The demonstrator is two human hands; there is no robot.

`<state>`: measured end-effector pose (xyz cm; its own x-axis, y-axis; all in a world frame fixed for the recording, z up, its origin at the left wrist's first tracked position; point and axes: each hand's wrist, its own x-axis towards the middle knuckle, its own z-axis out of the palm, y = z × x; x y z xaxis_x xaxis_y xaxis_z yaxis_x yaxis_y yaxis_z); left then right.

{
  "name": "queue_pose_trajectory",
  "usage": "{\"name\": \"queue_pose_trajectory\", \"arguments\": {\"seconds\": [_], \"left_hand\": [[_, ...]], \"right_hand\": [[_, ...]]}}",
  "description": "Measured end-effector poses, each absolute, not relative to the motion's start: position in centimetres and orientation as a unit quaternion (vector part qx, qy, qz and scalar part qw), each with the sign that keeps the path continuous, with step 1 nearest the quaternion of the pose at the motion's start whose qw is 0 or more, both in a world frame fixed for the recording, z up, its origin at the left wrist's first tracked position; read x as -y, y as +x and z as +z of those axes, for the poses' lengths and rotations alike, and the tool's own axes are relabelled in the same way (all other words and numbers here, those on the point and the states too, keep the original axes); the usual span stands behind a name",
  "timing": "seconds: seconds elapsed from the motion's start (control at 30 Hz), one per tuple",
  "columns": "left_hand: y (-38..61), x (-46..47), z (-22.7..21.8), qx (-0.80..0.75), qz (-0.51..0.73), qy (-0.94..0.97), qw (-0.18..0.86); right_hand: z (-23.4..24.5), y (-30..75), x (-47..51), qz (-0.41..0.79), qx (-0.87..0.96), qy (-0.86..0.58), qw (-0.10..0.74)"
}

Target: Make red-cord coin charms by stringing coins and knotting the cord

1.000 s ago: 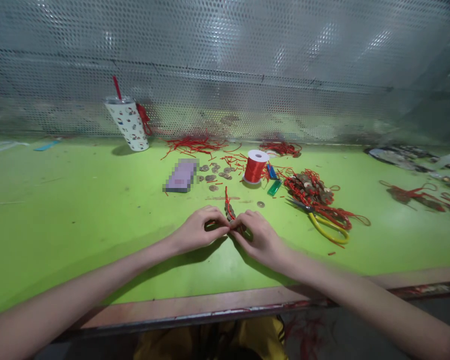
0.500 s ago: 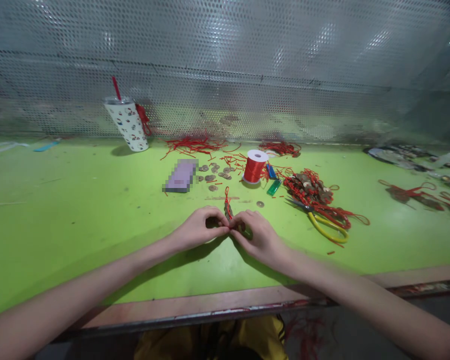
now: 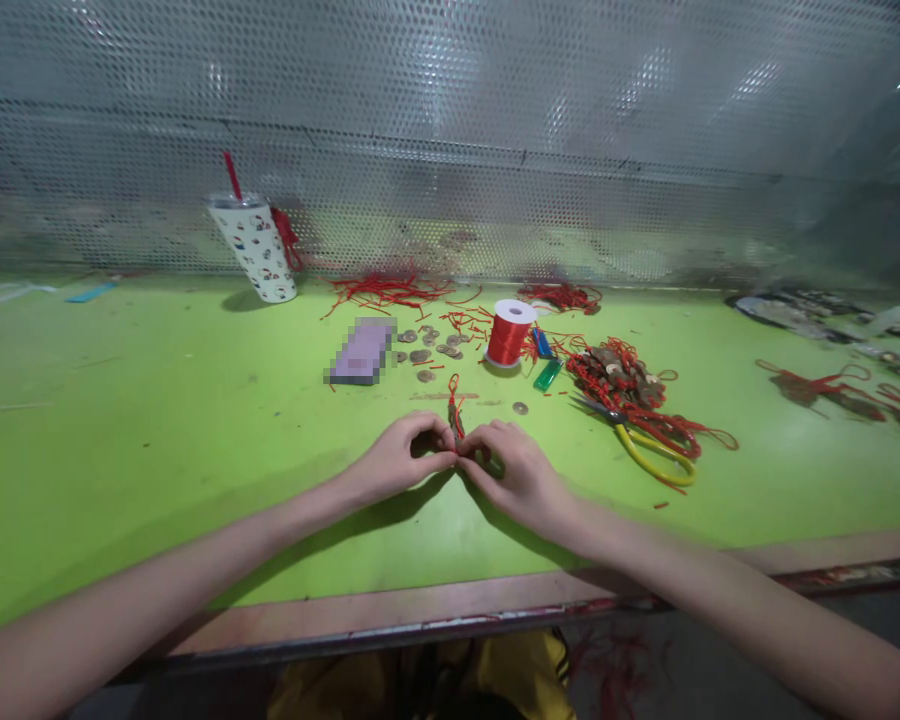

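Note:
My left hand (image 3: 411, 452) and my right hand (image 3: 511, 470) meet low over the green table, fingertips pinched together. Between them is the lower end of a red cord (image 3: 454, 392) strung with dark coins; its looped top points away from me on the table. The cord's end is mostly hidden by my fingers. Just beyond lie a loose coin (image 3: 520, 408) on the right and several more coins (image 3: 420, 356) farther back. A spool of red cord (image 3: 511, 336) stands upright behind my right hand.
Yellow-handled scissors (image 3: 656, 462) lie at right beside a heap of corded coins (image 3: 619, 378). Green (image 3: 548, 375) and blue (image 3: 542, 343) lighters are near the spool. A pixelated purple flat object (image 3: 363, 350), red cord scraps (image 3: 390, 290) and a tumbler with straw (image 3: 255, 250) are behind.
Both hands stay in nearly the same place, pinching the cord's lower end. My fingertips have shifted very slightly left.

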<state>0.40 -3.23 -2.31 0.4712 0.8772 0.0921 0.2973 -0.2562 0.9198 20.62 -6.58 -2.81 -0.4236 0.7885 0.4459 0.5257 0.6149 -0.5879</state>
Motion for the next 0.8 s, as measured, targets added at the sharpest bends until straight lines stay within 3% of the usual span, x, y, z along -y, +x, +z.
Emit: {"name": "queue_pose_trajectory", "arguments": {"seconds": [0.27, 0.57, 0.8], "left_hand": [[1.0, 4.2, -1.3, -0.436, 0.300, 0.764, 0.369], [0.9, 4.2, -1.3, -0.436, 0.324, 0.714, 0.441], [1.0, 4.1, -1.8, -0.460, 0.312, 0.740, 0.378]], "right_hand": [[-3.0, 20.5, 6.7, 0.174, 0.826, -0.403, 0.354], [-3.3, 20.4, 6.7, 0.166, 0.826, -0.411, 0.348], [-3.3, 20.2, 6.9, 0.184, 0.809, -0.421, 0.367]]}}
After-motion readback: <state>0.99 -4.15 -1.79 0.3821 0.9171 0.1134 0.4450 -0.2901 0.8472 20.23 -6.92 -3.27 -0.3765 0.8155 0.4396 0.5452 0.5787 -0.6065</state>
